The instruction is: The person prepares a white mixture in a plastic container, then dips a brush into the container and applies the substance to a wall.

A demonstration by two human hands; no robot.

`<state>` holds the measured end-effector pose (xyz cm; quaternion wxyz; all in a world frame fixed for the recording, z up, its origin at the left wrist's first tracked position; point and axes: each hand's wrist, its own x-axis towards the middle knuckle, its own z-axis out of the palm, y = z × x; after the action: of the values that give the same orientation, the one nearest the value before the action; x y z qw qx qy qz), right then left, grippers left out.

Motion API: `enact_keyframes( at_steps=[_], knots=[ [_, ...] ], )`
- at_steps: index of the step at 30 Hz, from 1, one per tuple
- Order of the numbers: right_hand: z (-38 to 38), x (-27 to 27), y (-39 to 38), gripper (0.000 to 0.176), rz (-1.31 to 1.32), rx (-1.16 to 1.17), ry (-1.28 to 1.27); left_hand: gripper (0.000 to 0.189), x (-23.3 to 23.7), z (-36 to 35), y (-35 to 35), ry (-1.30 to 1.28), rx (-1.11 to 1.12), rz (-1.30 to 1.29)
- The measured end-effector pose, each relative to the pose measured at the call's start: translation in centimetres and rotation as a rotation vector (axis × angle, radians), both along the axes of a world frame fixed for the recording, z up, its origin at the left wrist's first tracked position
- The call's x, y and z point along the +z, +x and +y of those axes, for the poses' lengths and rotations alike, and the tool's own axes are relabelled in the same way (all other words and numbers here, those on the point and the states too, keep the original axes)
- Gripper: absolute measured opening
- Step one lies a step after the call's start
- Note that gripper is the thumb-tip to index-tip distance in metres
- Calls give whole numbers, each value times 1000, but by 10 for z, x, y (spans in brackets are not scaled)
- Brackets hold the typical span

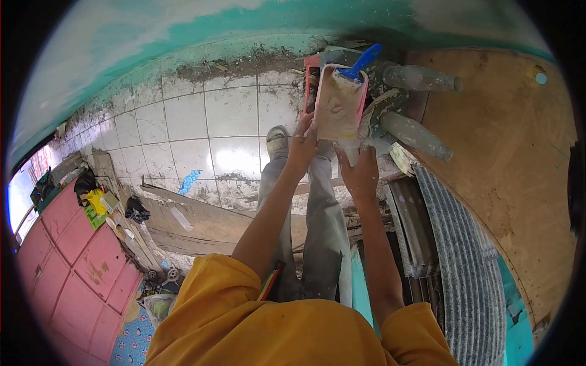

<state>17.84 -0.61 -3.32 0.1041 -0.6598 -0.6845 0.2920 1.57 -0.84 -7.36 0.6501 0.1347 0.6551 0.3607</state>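
Observation:
My left hand (303, 143) grips the near left edge of a pinkish paint tray (337, 110), which holds a pale, creamy layer. Across the tray's far end lies a paint brush (360, 64) with a blue handle. My right hand (359, 171) is closed around a translucent plastic cup (349, 148) at the tray's near end. The cup seems to touch the tray's edge; its contents cannot be made out. A red plastic frame (310, 85) shows just left of the tray.
Cloudy bottles (421, 78) lie right of the tray, beside a large brown board (500, 122). Corrugated sheets (458, 256) lean at lower right. Dirty white tiles (229, 113) cover the floor. A loose plank (195, 222) and a pink cabinet (79, 268) are at left.

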Motion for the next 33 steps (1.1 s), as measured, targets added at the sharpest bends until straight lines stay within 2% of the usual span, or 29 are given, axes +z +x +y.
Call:
enact_keyframes(
  at_steps=[2, 5, 10, 17, 19, 23, 25, 29, 31, 33],
  knots=[
    [1, 4, -2, 47, 0, -51, -81, 50, 1, 0, 0, -11, -9, -8],
    [-1, 0, -1, 48, 6, -33, -23, 54, -3, 0, 1, 15, 21, -8],
    [-1, 0, 0, 50, -4, -27, -67, 64, -12, 6, -2, 26, -5, -51],
    [2, 3, 7, 46, 76, -42, -41, 65, -34, 10, 5, 76, 24, -30],
    [4, 8, 9, 47, 101, -51, -51, 52, -42, 14, 9, 250, 108, 51],
    [-2, 0, 15, 52, 114, -118, -4, 52, -50, 19, 9, 202, 87, 146],
    [5, 14, 13, 52, 193, -142, -43, 52, -51, 18, 8, 308, -19, 294],
    [10, 24, 12, 52, 314, -157, -27, 50, -52, 15, -1, 349, -80, 308],
    [12, 25, 13, 51, 323, -151, 13, 49, -40, 12, -6, 415, -240, 586],
    [12, 25, 15, 50, 333, -146, 53, 49, -30, 14, -9, 368, -179, 542]
  ],
)
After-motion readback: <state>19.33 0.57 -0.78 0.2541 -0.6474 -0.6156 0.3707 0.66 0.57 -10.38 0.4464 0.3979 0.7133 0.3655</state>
